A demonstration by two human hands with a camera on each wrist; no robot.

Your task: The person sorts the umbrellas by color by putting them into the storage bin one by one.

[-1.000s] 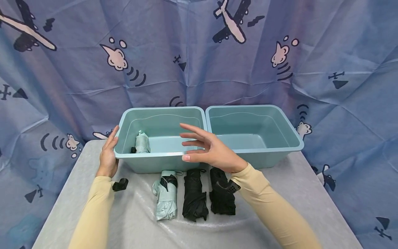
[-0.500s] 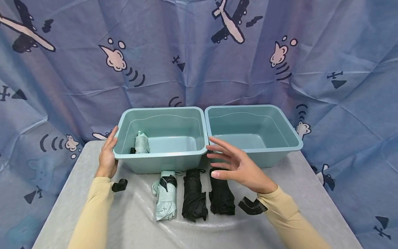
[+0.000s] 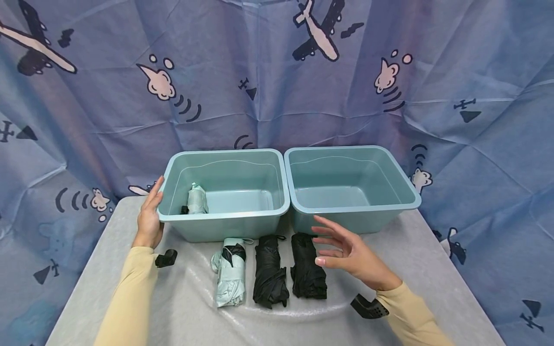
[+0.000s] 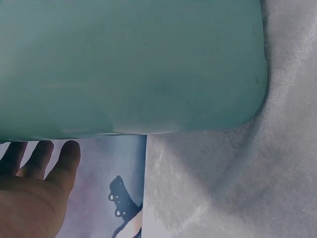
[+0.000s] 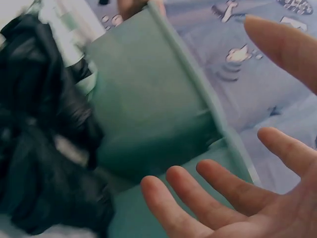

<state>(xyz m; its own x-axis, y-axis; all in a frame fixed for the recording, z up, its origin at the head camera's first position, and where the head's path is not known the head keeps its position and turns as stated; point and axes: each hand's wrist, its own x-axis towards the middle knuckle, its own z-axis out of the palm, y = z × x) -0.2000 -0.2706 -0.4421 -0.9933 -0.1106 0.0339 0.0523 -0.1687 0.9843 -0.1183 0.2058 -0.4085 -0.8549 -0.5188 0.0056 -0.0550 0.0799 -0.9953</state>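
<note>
My left hand [image 3: 149, 218] rests against the left end of the left green bin [image 3: 225, 216], its fingers straight along the wall; in the left wrist view its fingertips meet the bin's underside edge. My right hand [image 3: 352, 252] hovers with spread, slightly bent fingers and holds nothing, just right of a folded black umbrella [image 3: 308, 269]. A second black umbrella [image 3: 269, 274] lies in the middle of the row. Left of it is a folded pale green umbrella [image 3: 232, 276]. Another pale green umbrella [image 3: 197, 199] leans inside the left bin.
The right green bin [image 3: 352, 209] stands beside the left one, and nothing shows inside it. Both stand on a table with a grey cloth [image 3: 186, 307]. A blue printed curtain [image 3: 259, 72] hangs behind. Black wrist cameras are strapped on both wrists.
My right hand has moved from over the left bin to the right and down, toward the right-hand black umbrella. My left hand has stayed at the bin's left end.
</note>
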